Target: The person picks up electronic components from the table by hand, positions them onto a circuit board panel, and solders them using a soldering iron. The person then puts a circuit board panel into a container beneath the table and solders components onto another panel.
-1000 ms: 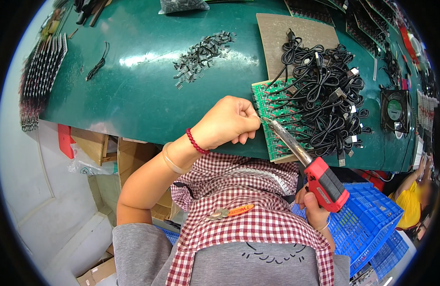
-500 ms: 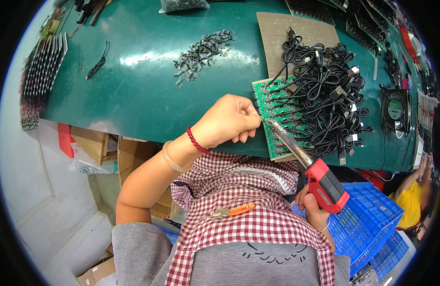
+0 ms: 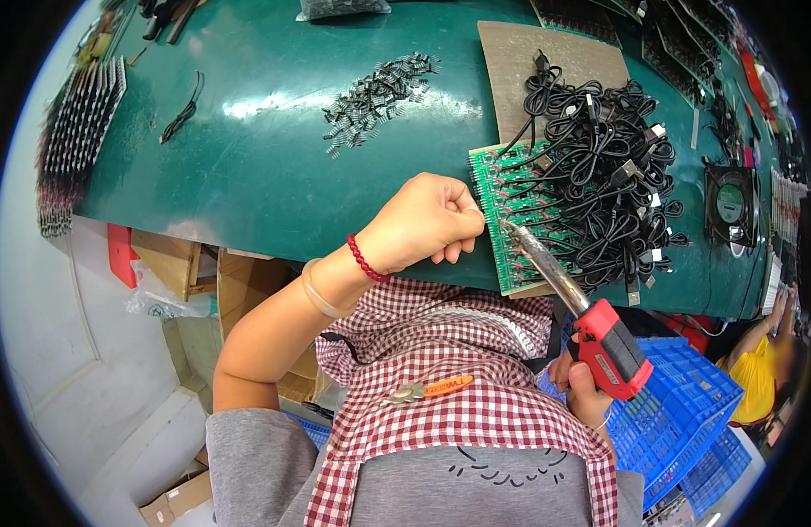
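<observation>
My left hand (image 3: 432, 221) is closed in a pinch at the left edge of a green circuit board panel (image 3: 502, 250); whatever sits between its fingertips is too small to make out. Black USB cables (image 3: 599, 176), coiled and tied, run from the panel and pile over its right side. In my right hand (image 3: 583, 393), low and to the right, is a red and black soldering gun (image 3: 612, 347). Its long metal barrel points up and left, and the tip is over the panel, just right of my left fingertips.
Small black pin connectors (image 3: 375, 98) lie heaped on the green table (image 3: 238, 167). A brown board (image 3: 555, 48) lies behind the cables. At the far left are stacked circuit boards (image 3: 76, 145); a fan (image 3: 731, 206) stands right. Blue crates (image 3: 678, 404) sit below, near a person in yellow (image 3: 757, 382).
The soldering gun has shifted slightly right and down, its tip drawing a little away from my left fingertips. My left hand stays pinched in nearly the same place.
</observation>
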